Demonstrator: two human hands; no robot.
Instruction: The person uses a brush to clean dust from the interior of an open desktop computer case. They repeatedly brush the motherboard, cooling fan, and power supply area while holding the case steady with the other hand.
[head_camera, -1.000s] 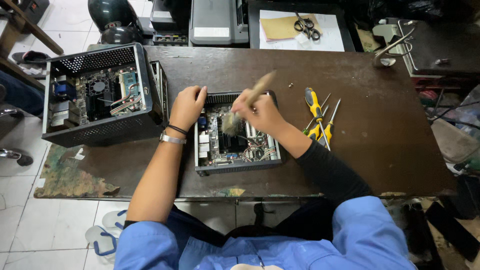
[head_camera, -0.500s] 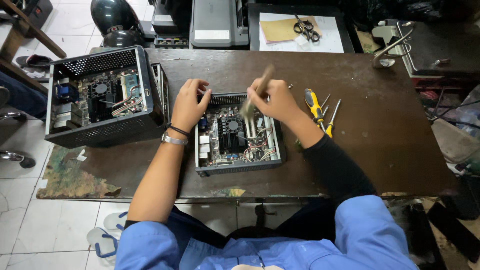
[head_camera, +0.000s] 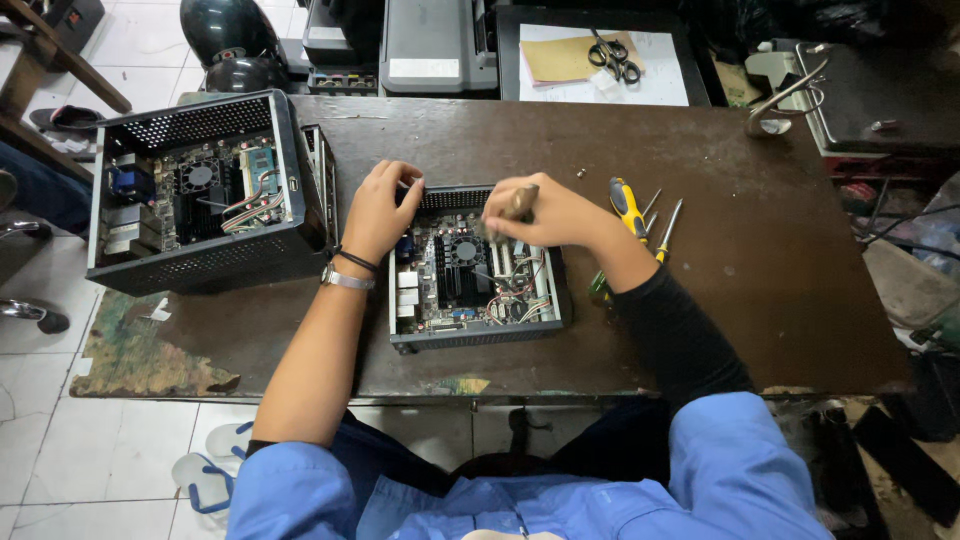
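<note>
Brushwork on the small open computer case (head_camera: 475, 270) was the step in hand, as I judged it: my right hand (head_camera: 545, 212) was closed round a wooden-handled brush (head_camera: 520, 203), its head down over the upper right of the board beside the fan, though the bristles were blurred and I could not tell just what they touched. My left hand (head_camera: 382, 210) curled over the case's back left corner, fingers hooked on the perforated rim, steadying it. The case sat at the middle of the table (head_camera: 760, 260), close to the near edge.

The next move, I reckoned, called for light strokes clear of the loose red and white wires at the board's right side, with the left hand holding the case firm.

Yellow-handled screwdrivers (head_camera: 632, 212) lay just right of my right wrist. A larger open case (head_camera: 200, 195) stood at the table's left end. Beyond the far edge lay a white sheet with a tan envelope (head_camera: 565, 58) and black scissors (head_camera: 612, 55) on it, and a grey machine (head_camera: 435, 45) with a pale rectangular label on its near face. White rectangular stickers showed on the connectors along the small board's left edge.
</note>
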